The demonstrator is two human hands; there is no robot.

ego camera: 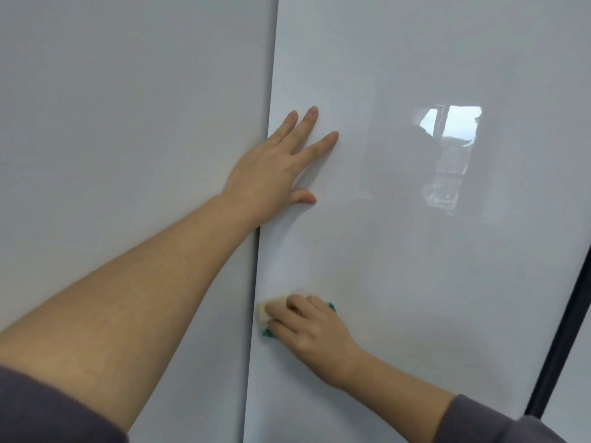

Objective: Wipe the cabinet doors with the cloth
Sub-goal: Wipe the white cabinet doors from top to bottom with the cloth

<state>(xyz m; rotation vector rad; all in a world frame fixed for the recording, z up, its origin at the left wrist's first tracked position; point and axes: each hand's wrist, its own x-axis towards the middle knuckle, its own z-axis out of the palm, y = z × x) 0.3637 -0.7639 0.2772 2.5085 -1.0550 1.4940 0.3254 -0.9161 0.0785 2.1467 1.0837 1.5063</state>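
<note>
Most of the cloth (264, 315) is hidden under the right hand (311, 329), low in mid-frame. Only a fuzzy cream corner and teal edging show, perhaps a sponge backing. The curled fingers clutch it against the glossy white right cabinet door (415, 298), near that door's left edge. The left hand (276, 167) lies flat above, fingers splayed. A blurred window reflection (447, 155) sits upper right.
</note>
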